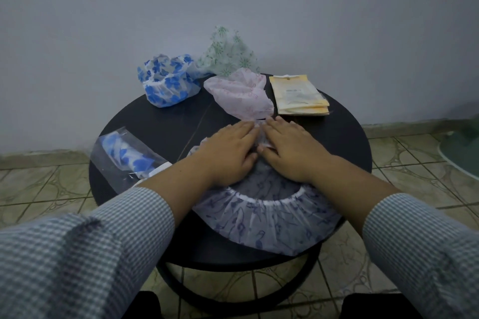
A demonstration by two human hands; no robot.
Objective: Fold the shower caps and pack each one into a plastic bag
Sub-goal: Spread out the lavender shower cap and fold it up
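A pale purple patterned shower cap (269, 223) with a white elastic rim lies spread on the near part of the round black table (155, 122). My left hand (230, 150) and my right hand (290, 153) lie side by side, fingers straight, pressing flat on the cap's far part. At the left edge lies a clear plastic bag (124, 155) holding a folded blue-flowered cap. Farther back sit a blue-flowered cap (168, 83), a green-patterned cap (228, 54) and a pink cap (241, 93).
A stack of yellowish flat plastic bags (298, 94) lies at the table's back right. A grey wall stands close behind the table. Tiled floor (51, 189) surrounds it, and a green object (464, 147) sits at the right edge.
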